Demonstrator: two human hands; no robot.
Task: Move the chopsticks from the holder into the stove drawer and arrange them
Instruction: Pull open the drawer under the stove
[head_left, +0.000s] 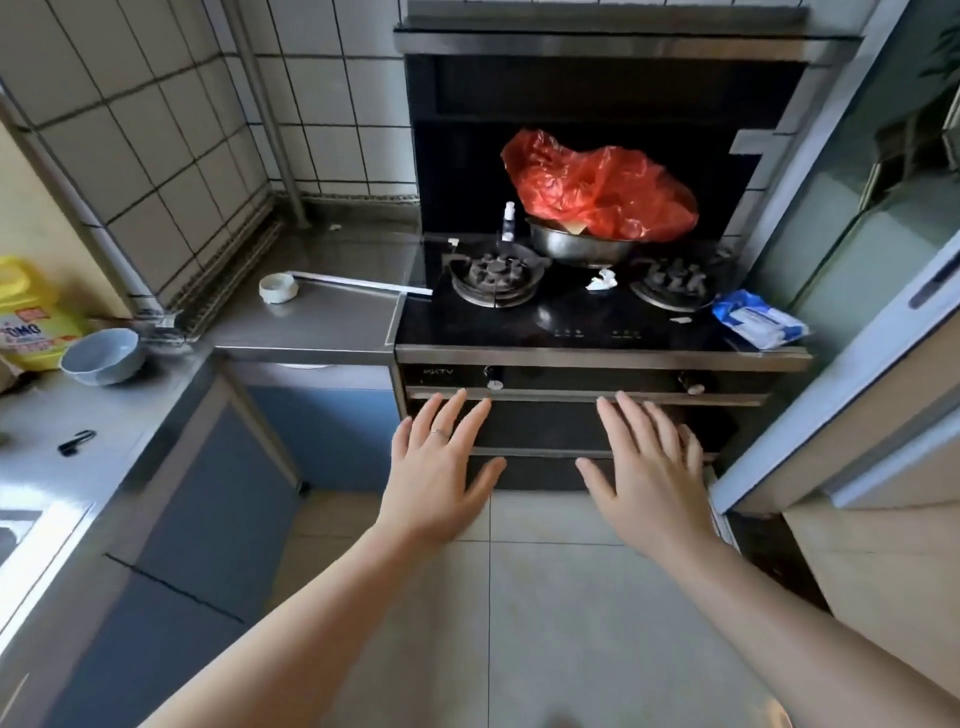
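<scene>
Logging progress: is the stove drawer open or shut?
Shut: the drawer front lies flush below the knobs, nothing of its inside shows. The left hand and right hand are spread before it.

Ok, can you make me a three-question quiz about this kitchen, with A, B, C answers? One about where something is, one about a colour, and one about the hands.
1. Where is the blue bowl?
A. on the stove
B. on the left counter
C. on the floor

2. What colour is the bag on the metal bowl?
A. green
B. red
C. white

3. How are the left hand and right hand?
A. gripping chopsticks
B. in fists
C. open, holding nothing

Answers:
1 B, it sits on the counter by the yellow bottle.
2 B, the bag is bright red.
3 C, the fingers are spread straight in front of the drawer.
</scene>
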